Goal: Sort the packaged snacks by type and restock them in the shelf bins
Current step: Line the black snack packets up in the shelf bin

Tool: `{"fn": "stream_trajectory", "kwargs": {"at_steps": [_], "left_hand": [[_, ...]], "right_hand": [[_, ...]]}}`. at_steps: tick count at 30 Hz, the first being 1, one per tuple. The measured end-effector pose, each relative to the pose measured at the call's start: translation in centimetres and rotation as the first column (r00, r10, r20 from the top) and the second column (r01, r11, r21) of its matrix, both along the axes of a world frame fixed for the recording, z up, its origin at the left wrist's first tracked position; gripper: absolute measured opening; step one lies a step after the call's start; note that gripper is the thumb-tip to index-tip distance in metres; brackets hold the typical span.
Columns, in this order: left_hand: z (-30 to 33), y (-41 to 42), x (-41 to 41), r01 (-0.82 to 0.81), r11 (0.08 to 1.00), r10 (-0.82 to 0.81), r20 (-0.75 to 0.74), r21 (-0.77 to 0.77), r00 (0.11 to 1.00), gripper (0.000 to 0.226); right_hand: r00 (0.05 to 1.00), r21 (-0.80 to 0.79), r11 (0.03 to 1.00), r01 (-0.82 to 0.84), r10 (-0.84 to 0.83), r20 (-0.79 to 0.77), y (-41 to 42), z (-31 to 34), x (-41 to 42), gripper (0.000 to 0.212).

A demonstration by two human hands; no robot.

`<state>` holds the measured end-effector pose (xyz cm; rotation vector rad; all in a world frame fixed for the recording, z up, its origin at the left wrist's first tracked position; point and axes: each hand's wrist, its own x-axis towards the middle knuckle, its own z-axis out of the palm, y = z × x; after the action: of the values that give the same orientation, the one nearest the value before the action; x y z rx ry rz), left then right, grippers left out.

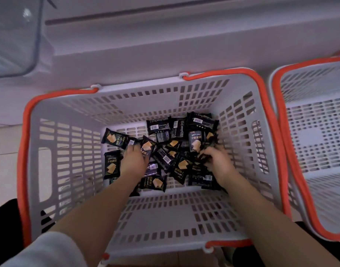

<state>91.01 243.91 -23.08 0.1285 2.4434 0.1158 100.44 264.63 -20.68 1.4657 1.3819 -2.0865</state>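
Down in the grey basket (69, 160) w/ orange handles, centre of frame, black snack packets (177, 151) lie in a loose heap on its floor, some face up, some barcode side up. Left hand (134, 158) rests on the pile, fingers curled onto a packet (131, 143). Right hand (216, 158) is clenched round dark packets, blurred. Second basket (319, 132) sits at right edge; clear bin (15, 35) upper left.

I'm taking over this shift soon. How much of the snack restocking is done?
Nothing visibly restocked: the clear bin looks empty. In hand: left hand and right hand gather black snack packets in the grey basket. Left: the whole pile. The second basket appears empty.
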Motion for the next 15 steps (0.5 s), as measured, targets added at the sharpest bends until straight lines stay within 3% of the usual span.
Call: {"fn": "stream_trajectory", "kwargs": {"at_steps": [2, 5, 8, 11, 13, 15], "left_hand": [[-0.5, 0.6, -0.4, -0.039, 0.999, 0.039, 0.003, -0.033, 0.999, 0.048], [-1.2, 1.4, -0.5, -0.198, 0.98, 0.201, 0.103, -0.034, 0.974, 0.048], [-1.6, 1.6, 0.0, -0.263, 0.964, 0.264, 0.161, -0.025, 0.951, 0.047], [-1.8, 1.2, 0.7, -0.327, 0.943, 0.316, 0.155, 0.053, 0.936, 0.044], [-1.9, 1.0, 1.2, -0.385, 0.917, 0.36, 0.195, 0.109, 0.912, 0.051], [-1.9, 1.2, 1.6, -0.487, 0.859, 0.447, 0.236, 0.156, 0.863, 0.056]], "right_hand": [[0.974, -0.385, 0.911, 0.146, -0.2, -0.103, 0.1, 0.7, -0.2, 0.031], [0.961, -0.498, 0.864, 0.077, -0.198, -0.195, -0.2, 1.3, -0.4, 0.044], [0.967, -0.475, 0.88, 0.015, -0.133, -0.216, -0.9, 1.4, -0.3, 0.043], [0.985, -0.401, 0.916, -0.004, -0.065, -0.158, -1.3, 1.0, -0.4, 0.028], [0.989, -0.249, 0.963, -0.103, 0.073, -0.128, -1.4, 1.1, -0.4, 0.024], [0.939, -0.014, 0.945, -0.328, 0.324, -0.112, -1.6, 1.2, -0.4, 0.025]]}}
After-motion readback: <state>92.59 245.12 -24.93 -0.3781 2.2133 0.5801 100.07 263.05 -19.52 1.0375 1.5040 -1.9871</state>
